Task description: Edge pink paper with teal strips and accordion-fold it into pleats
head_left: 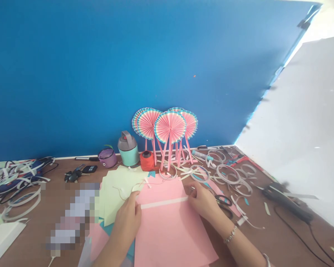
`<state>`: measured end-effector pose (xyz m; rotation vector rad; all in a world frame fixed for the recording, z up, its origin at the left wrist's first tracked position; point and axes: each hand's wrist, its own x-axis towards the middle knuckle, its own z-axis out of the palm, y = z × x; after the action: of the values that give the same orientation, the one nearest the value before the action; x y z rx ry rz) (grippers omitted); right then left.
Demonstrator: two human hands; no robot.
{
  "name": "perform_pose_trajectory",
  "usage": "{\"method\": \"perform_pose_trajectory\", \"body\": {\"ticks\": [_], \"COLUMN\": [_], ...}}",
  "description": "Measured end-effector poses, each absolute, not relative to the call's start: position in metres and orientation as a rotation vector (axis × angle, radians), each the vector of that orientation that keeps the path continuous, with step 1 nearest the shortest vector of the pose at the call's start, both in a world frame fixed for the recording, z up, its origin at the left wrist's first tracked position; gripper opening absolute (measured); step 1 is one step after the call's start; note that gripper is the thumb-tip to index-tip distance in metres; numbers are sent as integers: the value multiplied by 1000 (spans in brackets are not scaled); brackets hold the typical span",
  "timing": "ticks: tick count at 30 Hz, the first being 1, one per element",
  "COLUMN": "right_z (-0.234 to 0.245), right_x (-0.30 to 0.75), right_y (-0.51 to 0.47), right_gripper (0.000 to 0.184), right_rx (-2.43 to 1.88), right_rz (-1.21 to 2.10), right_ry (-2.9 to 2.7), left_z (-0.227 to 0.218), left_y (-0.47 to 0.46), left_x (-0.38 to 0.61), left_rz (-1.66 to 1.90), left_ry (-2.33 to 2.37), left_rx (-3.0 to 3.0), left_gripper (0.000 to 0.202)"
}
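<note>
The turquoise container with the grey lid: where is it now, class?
Left of centre in the head view, the turquoise container stands between the purple pot and the red object, near the blue wall.

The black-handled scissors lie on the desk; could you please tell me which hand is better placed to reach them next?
Probably the right hand: the scissors lie just beside it, while the left hand is across the pink sheet from them.
</note>
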<state>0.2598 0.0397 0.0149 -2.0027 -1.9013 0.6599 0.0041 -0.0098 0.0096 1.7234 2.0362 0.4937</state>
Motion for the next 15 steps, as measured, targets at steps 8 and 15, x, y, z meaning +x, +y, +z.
{"method": "perform_pose_trajectory", "body": {"ticks": [8,15], "right_z": [14,14], "right_x": [260,258], "right_y": [39,39], "right_gripper": [44,43], "right_rx": [-2010,-2021], "right_rz": [653,656], "right_ry": [-1910,-1914], "left_z": [8,11], "left_y": [-8,-7], "left_x": [5,7], "left_rz": [461,411], "left_ry": [2055,2082], "left_rx": [1742,1760], "left_gripper": [38,39]}}
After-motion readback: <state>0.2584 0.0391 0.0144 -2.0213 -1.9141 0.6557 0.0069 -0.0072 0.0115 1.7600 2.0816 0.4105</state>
